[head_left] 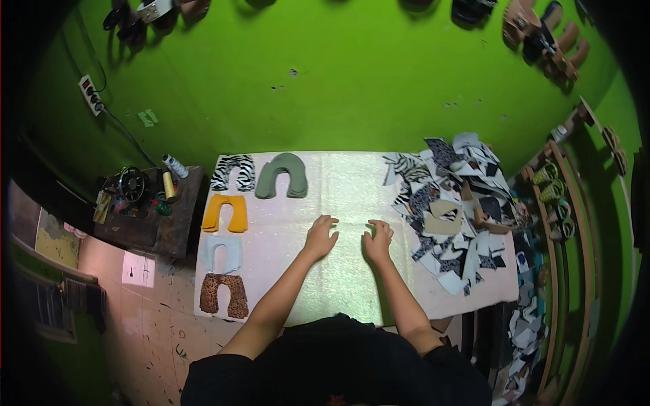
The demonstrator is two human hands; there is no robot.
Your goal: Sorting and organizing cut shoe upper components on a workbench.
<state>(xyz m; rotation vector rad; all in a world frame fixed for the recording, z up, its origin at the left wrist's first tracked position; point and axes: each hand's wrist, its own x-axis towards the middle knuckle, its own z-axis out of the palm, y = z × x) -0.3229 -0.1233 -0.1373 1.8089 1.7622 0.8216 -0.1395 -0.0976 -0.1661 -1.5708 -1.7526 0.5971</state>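
Observation:
Over the middle of the pale table [325,287], my left hand [321,237] and my right hand [378,241] are held apart, palms toward each other. Their fingers are spread and nothing is in them. To the left lie U-shaped cut pieces: a zebra-print stack [220,177], an olive-green stack [292,169], a yellow stack [215,211], a light-blue piece [233,254] and a leopard-print pair [211,298]. The green stack is the piece nearest my left hand. Right of my right hand is a heap of scraps [467,254] in white, zebra and dark speckled material.
An open box [500,215] sits among the scraps. A small dark sewing table [152,227] with a handwheel and thread spools stands left. Wooden racks with sandals [552,183] line the right wall. More sandals [521,20] hang on the green wall, near a power strip [90,95].

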